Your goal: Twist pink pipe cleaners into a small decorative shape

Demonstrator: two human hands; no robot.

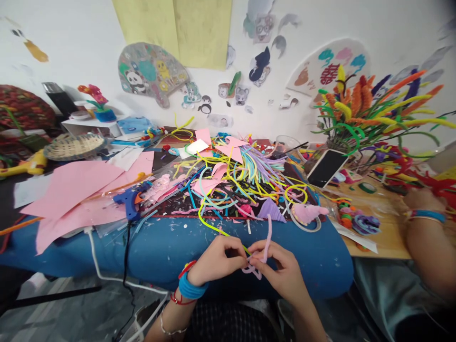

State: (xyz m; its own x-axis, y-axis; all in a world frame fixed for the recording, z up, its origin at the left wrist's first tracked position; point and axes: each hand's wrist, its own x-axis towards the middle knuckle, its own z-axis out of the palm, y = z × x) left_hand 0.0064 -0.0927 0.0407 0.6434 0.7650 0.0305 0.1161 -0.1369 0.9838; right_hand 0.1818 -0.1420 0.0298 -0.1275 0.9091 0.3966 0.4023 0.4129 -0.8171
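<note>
L hand is closing thumb + fingertips on a lilac pipe cleaner at approx the 6 o'clock side of the view, just off the tbl edge; R hand is pinching the same piece btwn thumb & fingers, so both are gripping it, fingertips nearly meeting. Its lower part is forming small bent loops under the fingers, while one long end is sticking up twd 1 o'clock, overlapping a purple cone in view. A yellow-green pipe cleaner is running from 11 o'clock down to the hands; can't tell if L hand is holding it too. Dirs from the hands: big pipe-cleaner heap is spreading at 12, w/ pink scraps mixed in; pink fuzzy piece is lying at 2; blue glue gun is resting at 10, w/ pink sheets lying beyond it, same dir. At 1, a phone is leaning upright, screen dark, & a multicolor bouquet is standing just behind. Farther out at 2, a co-worker's hand is reaching over the wooden tabletop, near red fuzzy stuff; grip unclear, too blurry.
</note>
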